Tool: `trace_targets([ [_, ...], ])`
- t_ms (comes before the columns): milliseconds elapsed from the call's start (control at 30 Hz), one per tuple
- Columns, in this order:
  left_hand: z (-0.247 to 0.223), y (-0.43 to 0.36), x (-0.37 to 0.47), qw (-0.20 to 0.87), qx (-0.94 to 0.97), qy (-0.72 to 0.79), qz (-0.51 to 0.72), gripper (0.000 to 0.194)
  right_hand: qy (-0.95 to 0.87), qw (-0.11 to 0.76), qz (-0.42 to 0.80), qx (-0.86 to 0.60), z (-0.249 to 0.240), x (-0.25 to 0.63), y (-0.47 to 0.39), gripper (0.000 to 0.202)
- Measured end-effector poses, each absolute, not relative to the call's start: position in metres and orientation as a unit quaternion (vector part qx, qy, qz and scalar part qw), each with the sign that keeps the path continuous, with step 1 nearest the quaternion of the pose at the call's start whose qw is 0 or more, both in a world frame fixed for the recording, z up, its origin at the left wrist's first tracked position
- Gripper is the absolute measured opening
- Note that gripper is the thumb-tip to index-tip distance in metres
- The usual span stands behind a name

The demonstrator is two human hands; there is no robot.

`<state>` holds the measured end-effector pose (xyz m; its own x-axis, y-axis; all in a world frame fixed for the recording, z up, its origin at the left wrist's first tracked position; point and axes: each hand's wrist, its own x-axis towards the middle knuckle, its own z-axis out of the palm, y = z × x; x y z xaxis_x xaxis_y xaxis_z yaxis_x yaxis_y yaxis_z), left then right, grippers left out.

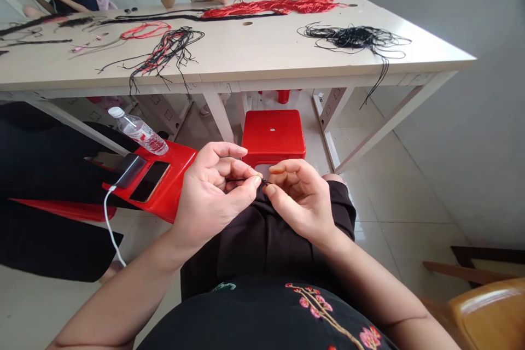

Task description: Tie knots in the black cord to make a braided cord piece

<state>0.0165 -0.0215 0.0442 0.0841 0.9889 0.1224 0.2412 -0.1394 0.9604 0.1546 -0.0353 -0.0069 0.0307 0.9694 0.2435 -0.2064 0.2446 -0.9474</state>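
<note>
**Black cord pinched between two hands over a lap**

Red plastic marks the left of the view: a red stool (164, 186) beside the person carries a clear water bottle (138, 131) lying on its side and two dark phones (141, 176), one with a white cable (110, 219) trailing toward the floor. Just right of it, the left hand (213, 194) is raised over the person's dark-clothed lap, thumb and forefinger closed together. They meet the fingertips of the right hand (301, 199), also closed in a pinch. Between the two pinches sits a tiny piece of black cord (263, 181), only a short dark speck of it showing. What shows seems to run roughly left to right, from one pinch to the other, but it is too small to tell which end points where.

Judging by the grip, the step in hand looks like fine knotting or tightening of the cord; the following move would call for a steady pull with both pinches kept firm.

Behind the hands stands a second red stool (273, 134). Beyond it, a pale tabletop (254, 49) holds bundles of red cords (279, 6) and, toward the right, a loose heap of black cords (355, 37). Two other people sit at its far side.
</note>
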Motion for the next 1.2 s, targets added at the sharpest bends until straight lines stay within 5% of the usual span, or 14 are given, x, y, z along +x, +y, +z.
trace_targets([
  [200,0.041,-0.019,0.017,0.414,0.622,0.482,0.458,0.024,-0.575,0.597,0.374,-0.416,-0.013,0.150,-0.037,0.006],
  [567,0.030,-0.010,0.020,0.446,0.614,0.489,0.430,0.023,-0.587,0.593,0.298,-0.463,-0.023,0.148,-0.031,0.011],
  [833,0.006,-0.001,0.000,0.474,0.660,0.484,0.325,0.015,-0.690,0.498,0.223,-0.475,-0.040,0.155,-0.029,0.009],
  [1200,-0.016,-0.016,0.000,0.383,0.730,0.481,0.300,0.019,-0.694,0.433,0.309,-0.485,-0.051,0.153,-0.036,0.011],
])
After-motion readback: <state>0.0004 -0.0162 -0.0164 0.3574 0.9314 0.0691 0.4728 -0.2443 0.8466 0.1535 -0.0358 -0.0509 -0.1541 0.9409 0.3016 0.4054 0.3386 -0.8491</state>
